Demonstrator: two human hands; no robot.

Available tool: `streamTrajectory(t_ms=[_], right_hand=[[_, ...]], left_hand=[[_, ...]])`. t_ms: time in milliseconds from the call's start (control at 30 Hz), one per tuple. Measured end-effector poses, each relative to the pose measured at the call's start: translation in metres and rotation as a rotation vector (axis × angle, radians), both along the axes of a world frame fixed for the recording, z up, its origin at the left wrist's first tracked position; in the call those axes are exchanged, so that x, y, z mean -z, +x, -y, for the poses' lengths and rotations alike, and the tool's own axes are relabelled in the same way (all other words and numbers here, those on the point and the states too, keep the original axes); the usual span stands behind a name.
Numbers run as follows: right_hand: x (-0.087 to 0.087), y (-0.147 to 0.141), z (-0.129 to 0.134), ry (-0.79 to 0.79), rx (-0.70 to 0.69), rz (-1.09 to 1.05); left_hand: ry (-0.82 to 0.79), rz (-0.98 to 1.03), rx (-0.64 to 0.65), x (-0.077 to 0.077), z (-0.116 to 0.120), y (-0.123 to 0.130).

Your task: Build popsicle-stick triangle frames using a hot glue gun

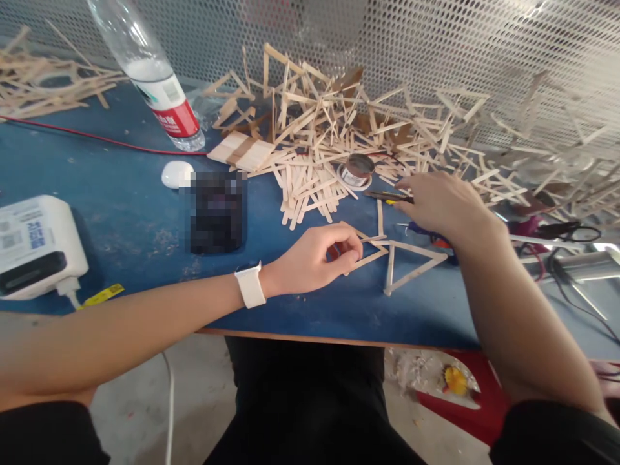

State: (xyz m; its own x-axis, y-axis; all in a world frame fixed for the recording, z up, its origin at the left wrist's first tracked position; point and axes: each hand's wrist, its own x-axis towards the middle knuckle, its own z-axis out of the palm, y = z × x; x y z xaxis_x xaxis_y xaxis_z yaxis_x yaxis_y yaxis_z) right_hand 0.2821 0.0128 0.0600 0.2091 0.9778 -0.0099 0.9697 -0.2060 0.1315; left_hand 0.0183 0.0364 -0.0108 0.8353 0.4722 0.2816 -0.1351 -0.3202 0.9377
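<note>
My left hand [322, 258] is closed in a pinch, and a thin wooden craft stick [374, 239] juts out to the right from its fingertips. Below and beside those fingers, craft sticks joined into triangles [416, 279] lie flat on the blue table. Farther right, my right hand [438, 203] has its thumb and fingers around the near end of a slim dark metal tool [382, 195] with a bit of yellow. That tool points left; its exact kind is unclear. Under my right wrist lies a blue-handled tool [420, 228] with a thin metal tip, partly hidden.
A big heap of loose craft sticks [310, 184] spreads along the mesh panel [411, 39]. Near it stand a small open tin [359, 169], a banded stick bundle [242, 152] and a water bottle [165, 97]. A white device [39, 245] sits left; cables [581, 294] lie right.
</note>
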Motion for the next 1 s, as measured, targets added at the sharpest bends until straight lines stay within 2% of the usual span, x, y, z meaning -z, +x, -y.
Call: streamTrajectory(t_ms=[167, 300, 500, 633, 767, 900, 1000], right_hand=[[0.029, 0.01, -0.01, -0.031, -0.003, -0.005], [0.037, 0.013, -0.011, -0.009, 0.012, 0.006], [0.038, 0.006, -0.005, 0.073, -0.041, 0.029], [0.029, -0.006, 0.003, 0.124, -0.039, 0.025], [0.016, -0.015, 0.013, 0.251, -0.002, -0.054], [0.002, -0.021, 0.042, 0.49, -0.106, -0.257], [-0.002, -0.034, 0.084, 0.593, -0.068, -0.48]], left_hand=[[-0.397, 0.06, 0.211, -0.003, 0.002, 0.002], [-0.527, 0.085, 0.325, -0.004, 0.003, 0.004], [-0.563, 0.111, 0.378, -0.002, 0.002, 0.007], [-0.553, 0.093, 0.331, 0.0, 0.002, 0.007], [-0.534, 0.071, 0.326, 0.001, 0.002, 0.006], [-0.513, 0.068, 0.298, 0.003, 0.001, 0.005], [-0.504, 0.076, 0.255, 0.004, 0.001, 0.006]])
